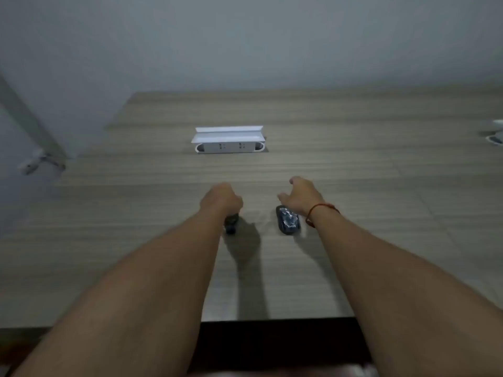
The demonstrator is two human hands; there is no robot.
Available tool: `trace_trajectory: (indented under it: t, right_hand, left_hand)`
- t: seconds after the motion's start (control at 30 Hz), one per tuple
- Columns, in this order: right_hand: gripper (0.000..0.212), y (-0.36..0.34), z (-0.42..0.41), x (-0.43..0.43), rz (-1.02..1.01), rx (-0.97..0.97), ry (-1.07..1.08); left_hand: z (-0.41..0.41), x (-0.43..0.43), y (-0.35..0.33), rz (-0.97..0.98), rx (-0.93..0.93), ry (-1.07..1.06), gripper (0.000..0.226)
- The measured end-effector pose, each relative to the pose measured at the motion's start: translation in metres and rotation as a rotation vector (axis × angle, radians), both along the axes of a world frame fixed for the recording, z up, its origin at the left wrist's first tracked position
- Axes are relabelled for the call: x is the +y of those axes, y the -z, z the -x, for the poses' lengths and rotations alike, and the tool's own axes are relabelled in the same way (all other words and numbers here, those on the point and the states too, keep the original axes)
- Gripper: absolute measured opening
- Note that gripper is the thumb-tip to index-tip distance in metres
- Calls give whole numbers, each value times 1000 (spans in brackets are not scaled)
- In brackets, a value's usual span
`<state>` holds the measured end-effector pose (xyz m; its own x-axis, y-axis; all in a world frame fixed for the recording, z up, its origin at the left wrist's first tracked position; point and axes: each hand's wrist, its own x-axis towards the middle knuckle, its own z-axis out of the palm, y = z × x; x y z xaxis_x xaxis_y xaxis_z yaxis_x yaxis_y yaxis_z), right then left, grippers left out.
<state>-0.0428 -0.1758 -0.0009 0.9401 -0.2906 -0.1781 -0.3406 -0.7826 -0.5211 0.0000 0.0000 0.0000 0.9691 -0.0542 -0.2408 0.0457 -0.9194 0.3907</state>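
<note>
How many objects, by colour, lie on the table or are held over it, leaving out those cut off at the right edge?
Dark: 2, the small dark object and the glossy dark object.
White: 1, the socket box.
Total: 3.

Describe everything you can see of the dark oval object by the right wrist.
The dark oval object is black with pale bluish glints, glossy like plastic or foil. It lies flat on the wood-grain table, its long axis pointing away from the person. The right hand is over its far end; contact cannot be told.
</note>
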Motion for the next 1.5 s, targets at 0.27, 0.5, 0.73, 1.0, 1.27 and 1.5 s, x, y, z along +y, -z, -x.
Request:
trace_trajectory:
  t: [0.27, 0.5, 0.73, 1.0, 1.27, 1.5]
  right_hand:
    - [91, 106, 9, -3, -98, -37, 140]
    - [69, 157, 15, 10, 42, -358, 229]
    - [60, 171, 64, 32, -25, -468, 127]
    - [72, 171, 99, 42, -62, -471, 42]
    - [71, 173, 84, 36, -158, -456, -45]
    - [62, 176, 76, 28, -227, -513, -83]
  left_hand:
    - [1, 3, 105, 125, -112, -168, 29]
    - [11, -3, 156, 146, -360, -293, 54]
    - [62, 10, 171, 241, -504, -297, 38]
    - [98, 17, 172, 466, -596, -289, 27]
    - [87, 4, 166, 727, -815, -299, 32]
    - [71, -4, 150, 788, -870, -172, 37]
